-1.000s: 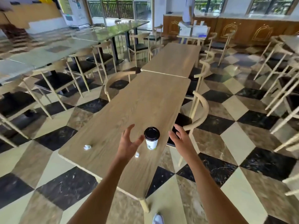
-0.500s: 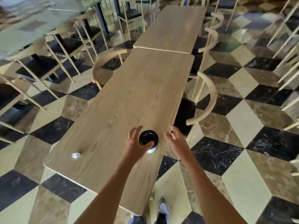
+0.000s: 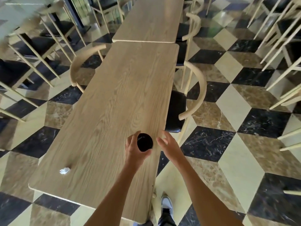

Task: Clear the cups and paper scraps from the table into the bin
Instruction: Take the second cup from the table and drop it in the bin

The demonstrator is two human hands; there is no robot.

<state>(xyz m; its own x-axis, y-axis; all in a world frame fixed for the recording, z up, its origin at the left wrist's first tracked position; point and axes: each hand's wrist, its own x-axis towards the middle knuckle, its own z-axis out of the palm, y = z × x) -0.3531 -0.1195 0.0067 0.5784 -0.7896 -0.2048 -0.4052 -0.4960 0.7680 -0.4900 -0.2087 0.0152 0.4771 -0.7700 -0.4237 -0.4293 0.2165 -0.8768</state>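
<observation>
The left hand point(image 3: 136, 150) curls around the lidded cup point(image 3: 144, 142) to lift it; the right hand point(image 3: 168, 144) hovers open and empty at its three o'clock, while a paper scrap point(image 3: 64, 170) waits on the counter point(image 3: 117, 101) at eight o'clock.

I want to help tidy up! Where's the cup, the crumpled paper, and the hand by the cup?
cup point(image 3: 144, 142): head view, on its black lid.
crumpled paper point(image 3: 64, 170): head view, middle of the white scrap.
left hand point(image 3: 134, 151): head view, back of the hand.

The tabletop point(image 3: 114, 98) is pale wood with wavy grain. The cup's lid point(image 3: 144, 142) is glossy black; the paper scrap point(image 3: 64, 170) white. The floor point(image 3: 228, 128) shows cream, black and brown marbled diamonds. Chair seats point(image 3: 175, 115) are black.
</observation>
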